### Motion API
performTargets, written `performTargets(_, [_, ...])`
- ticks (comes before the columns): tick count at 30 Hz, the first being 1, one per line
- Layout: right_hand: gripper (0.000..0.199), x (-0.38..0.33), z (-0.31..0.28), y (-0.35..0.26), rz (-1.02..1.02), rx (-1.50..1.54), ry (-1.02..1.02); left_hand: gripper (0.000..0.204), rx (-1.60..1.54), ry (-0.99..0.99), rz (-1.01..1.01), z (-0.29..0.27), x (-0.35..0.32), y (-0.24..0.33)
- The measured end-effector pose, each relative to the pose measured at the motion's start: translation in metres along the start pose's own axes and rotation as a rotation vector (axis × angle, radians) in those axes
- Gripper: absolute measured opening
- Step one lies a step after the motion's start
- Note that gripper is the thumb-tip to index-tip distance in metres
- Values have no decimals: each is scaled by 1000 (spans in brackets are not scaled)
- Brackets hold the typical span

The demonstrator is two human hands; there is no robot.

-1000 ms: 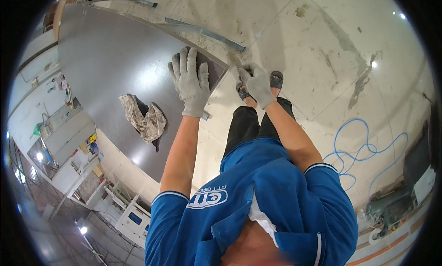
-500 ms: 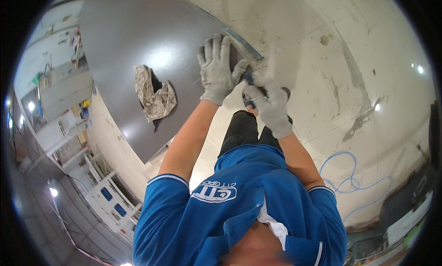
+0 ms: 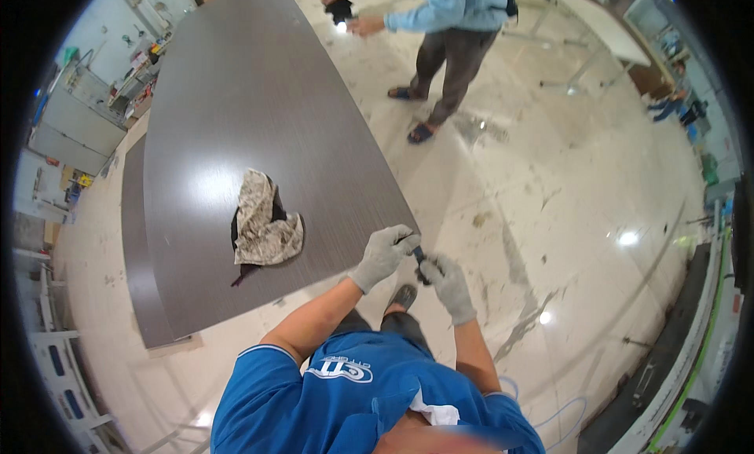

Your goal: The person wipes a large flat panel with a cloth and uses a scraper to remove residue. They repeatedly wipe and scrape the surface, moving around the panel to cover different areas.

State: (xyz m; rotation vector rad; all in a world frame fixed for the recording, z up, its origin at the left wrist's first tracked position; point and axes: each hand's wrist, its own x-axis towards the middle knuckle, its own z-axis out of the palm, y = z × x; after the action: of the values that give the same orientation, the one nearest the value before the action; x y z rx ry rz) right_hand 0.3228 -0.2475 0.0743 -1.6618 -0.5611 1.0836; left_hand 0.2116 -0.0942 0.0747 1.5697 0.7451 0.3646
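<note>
Both my hands wear pale grey gloves and meet just off the near right corner of a large dark wood-grain panel [image 3: 259, 77]. A short, narrow, dark hand tool [image 3: 419, 254] runs between them; its exact kind is not clear. My right hand [image 3: 449, 289] is closed around its lower end. The fingers of my left hand [image 3: 382, 258] are bent and pinched at its upper end, beside the panel's corner. On the panel, left of my hands, lies a crumpled patterned cloth [image 3: 267, 222] with a dark part under it.
Another panel [image 3: 141, 250] lies beneath, sticking out at left. Beyond the panel's right edge stands a person in light blue [image 3: 440, 22], holding a black object [image 3: 339, 11]. A white table [image 3: 597, 22] is far right; a blue hose [image 3: 561, 411] lies lower right.
My left hand has lifted from lying flat on the panel and closed at the tool. My view has tilted up, bringing the other person and more of the panel into sight.
</note>
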Motion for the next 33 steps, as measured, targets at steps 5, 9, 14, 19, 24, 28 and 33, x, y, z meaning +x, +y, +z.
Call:
performTargets(5, [18, -13, 31, -6, -91, -66, 83, 28, -347, -86, -129, -26, -11, -5])
performTargets(9, [18, -19, 53, -1, -179, -209, 209, 29, -302, -144, -74, -31, -20, -12])
performTargets(14, [19, -44, 39, -10, -238, -471, 495, 23, 308, -317, 230, -25, -23, -16])
performTargets(19, [20, -82, 15, -32, -276, -299, 763, 22, 600, -521, 565, -4, -56, -39])
performTargets(24, [19, -95, 45, -39, -278, -158, 746, 35, 279, -444, 673, 0, -68, -47])
performTargets(28, [24, -86, 84, -34, -223, -143, 588, 46, 363, -504, 105, -49, -46, -19])
performTargets(33, [23, -79, 101, -25, -206, -121, 562, 74, 822, 233, 668, -174, -60, -8])
